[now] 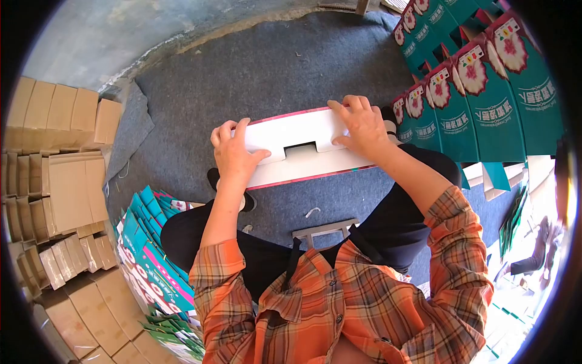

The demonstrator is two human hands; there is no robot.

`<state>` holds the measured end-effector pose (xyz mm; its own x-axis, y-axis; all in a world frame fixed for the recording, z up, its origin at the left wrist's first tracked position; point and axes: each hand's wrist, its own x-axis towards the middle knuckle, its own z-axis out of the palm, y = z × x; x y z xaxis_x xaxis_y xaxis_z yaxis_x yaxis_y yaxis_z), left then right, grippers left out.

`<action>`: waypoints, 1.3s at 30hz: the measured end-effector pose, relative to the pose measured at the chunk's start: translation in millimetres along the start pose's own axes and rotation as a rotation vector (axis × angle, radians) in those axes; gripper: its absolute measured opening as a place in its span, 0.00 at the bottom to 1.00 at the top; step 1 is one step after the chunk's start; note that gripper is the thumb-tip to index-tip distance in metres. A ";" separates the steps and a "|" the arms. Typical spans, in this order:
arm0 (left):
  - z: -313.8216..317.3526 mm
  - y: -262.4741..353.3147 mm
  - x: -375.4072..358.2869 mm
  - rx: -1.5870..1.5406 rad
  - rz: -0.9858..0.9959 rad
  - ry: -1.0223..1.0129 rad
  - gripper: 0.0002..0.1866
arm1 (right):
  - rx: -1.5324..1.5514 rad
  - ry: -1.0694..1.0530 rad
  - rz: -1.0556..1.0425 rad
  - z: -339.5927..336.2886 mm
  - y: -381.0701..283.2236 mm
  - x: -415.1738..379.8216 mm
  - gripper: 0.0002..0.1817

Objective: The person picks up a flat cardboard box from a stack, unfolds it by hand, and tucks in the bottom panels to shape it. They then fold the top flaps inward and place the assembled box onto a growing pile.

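Observation:
A long carton [312, 167] with a white inner side and pink-red edges lies crosswise between my hands, above my knees. A dark rectangular notch shows at the middle of its white flaps. My left hand [234, 151] grips the carton's left end, thumb on the white flap and fingers at the far edge. Around the right end, my right hand [362, 130] is closed, its thumb and fingers pressing on the flap and far edge. The carton's outer faces are mostly hidden from this view.
Teal printed boxes [473, 103] stand in rows at the right. Brown cardboard boxes [76, 194] are stacked at the left. Flat teal cartons [145, 242] lie by my left knee. A grey cloth [260, 67] covers the floor, and a small metal-framed stool [327, 230] is below me.

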<state>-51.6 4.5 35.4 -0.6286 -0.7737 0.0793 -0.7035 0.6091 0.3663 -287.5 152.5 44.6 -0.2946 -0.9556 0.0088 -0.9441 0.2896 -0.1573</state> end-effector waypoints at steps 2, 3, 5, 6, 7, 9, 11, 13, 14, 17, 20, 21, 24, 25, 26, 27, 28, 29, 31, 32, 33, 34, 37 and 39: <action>2.1 3.7 -1.6 0.027 -0.041 0.036 0.39 | -0.034 -0.007 0.018 2.2 -1.7 0.0 0.42; 3.9 3.9 -2.1 0.027 -0.041 0.037 0.39 | -0.057 -0.012 0.018 4.0 -1.6 1.2 0.42; 7.8 2.9 -3.1 0.061 -0.035 0.084 0.39 | -0.081 -0.016 0.017 4.6 -1.7 1.6 0.41; 6.2 2.4 -3.5 0.061 -0.036 0.087 0.39 | -0.072 0.020 0.003 3.9 -1.6 1.3 0.37; 4.0 2.1 -3.8 0.050 -0.020 0.083 0.36 | -0.062 0.056 -0.011 3.2 -0.3 1.1 0.33; 1.8 -3.1 -3.8 0.037 -0.004 0.081 0.33 | 0.067 0.103 -0.051 11.6 18.5 4.4 0.28; 3.5 -22.2 -3.6 -0.165 -0.009 0.148 0.25 | 0.198 0.147 -0.089 18.0 42.6 11.2 0.23; 19.1 -62.7 2.0 -0.610 -0.206 0.158 0.19 | 0.911 -0.092 0.335 21.5 64.5 14.7 0.20; 15.7 -70.6 0.8 -0.860 -0.438 0.118 0.21 | 0.986 -0.099 0.474 21.2 72.6 11.0 0.21; 14.4 -81.7 -11.6 -1.118 -0.828 0.018 0.28 | 1.051 -0.179 0.685 22.9 80.7 -2.7 0.28; 50.1 -104.0 -25.8 -1.097 -0.937 -0.533 0.30 | 0.910 -0.666 0.846 55.0 81.2 -15.5 0.34; 49.8 -97.7 -31.5 -1.194 -0.854 -0.677 0.30 | 0.978 -0.776 0.753 56.8 76.4 -22.1 0.36; 32.8 -85.3 -33.6 -1.150 -0.805 -0.642 0.33 | 0.851 -0.711 0.614 60.6 76.7 -24.7 0.32; 25.9 -80.0 -33.6 -1.090 -0.765 -0.562 0.34 | 0.923 -0.624 0.625 58.2 76.1 -22.4 0.30; 22.5 -77.4 -34.6 -1.092 -0.759 -0.558 0.34 | 0.947 -0.353 0.624 58.7 71.4 -26.2 0.26; 19.3 -74.1 -36.7 -1.166 -0.599 -0.478 0.35 | 1.004 -0.331 0.578 56.3 73.8 -23.7 0.28; 16.7 -70.5 -38.8 -1.231 -0.439 -0.399 0.36 | 1.021 -0.235 0.634 54.3 76.3 -22.5 0.29; 14.5 -66.4 -40.4 -1.231 -0.437 -0.401 0.36 | 1.039 -0.138 0.690 51.9 79.5 -23.0 0.30; 0.5 -48.7 -39.9 -1.322 -0.695 -0.174 0.35 | 1.154 -0.139 0.775 23.7 70.8 -24.0 0.30; 5.0 -53.4 -40.5 -1.371 -0.694 -0.146 0.30 | 1.269 -0.142 0.858 15.6 68.6 -23.9 0.31; 8.0 -58.3 -40.1 -1.370 -0.689 -0.146 0.30 | 1.271 -0.137 0.856 16.2 72.4 -23.8 0.31; 11.1 -63.8 -40.6 -1.386 -0.784 -0.168 0.27 | 1.287 -0.237 0.861 19.7 80.1 -25.5 0.31; 23.0 -77.3 -47.4 -1.378 -0.915 -0.175 0.20 | 1.291 -0.395 0.862 39.0 93.3 -34.4 0.32; 48.5 -104.7 -56.0 -1.260 -0.855 -0.307 0.20 | 1.223 -0.455 0.725 45.9 92.1 -46.2 0.30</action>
<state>41.1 -7.5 -52.3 -0.3521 -0.6420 -0.6811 -0.2503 -0.6366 0.7295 -354.2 220.8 -15.6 -0.3461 -0.6286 -0.6965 0.1564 0.6933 -0.7034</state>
